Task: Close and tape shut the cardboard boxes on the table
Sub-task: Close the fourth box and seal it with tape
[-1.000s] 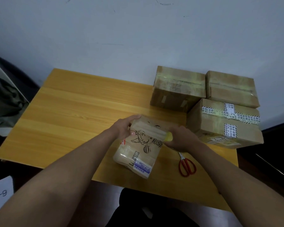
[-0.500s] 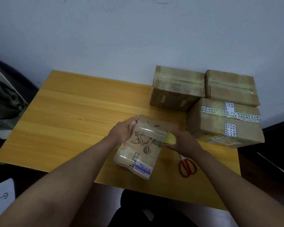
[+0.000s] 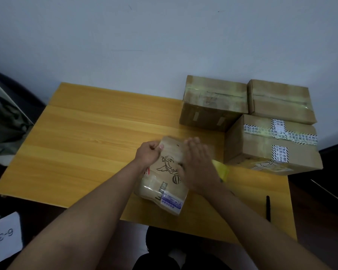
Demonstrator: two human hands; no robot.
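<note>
A small printed cardboard box, wrapped in clear tape, lies tilted near the front of the yellow wooden table. My left hand grips its upper left edge, fingers curled round it and thumb on top. Across the box's top lies my right hand, flat with its fingers straight. Just right of that hand a yellow tape roll sits on the table, partly hidden by my wrist.
Three taped boxes stand at the back right: one, another, and a nearer one with striped labels. A black pen lies near the right front edge. A "6-3" paper lies on the floor at left.
My right hand has left the yellow tape roll and moved left, flat onto the box top. The scissors are now hidden under my right arm. My left hand keeps its grip.
</note>
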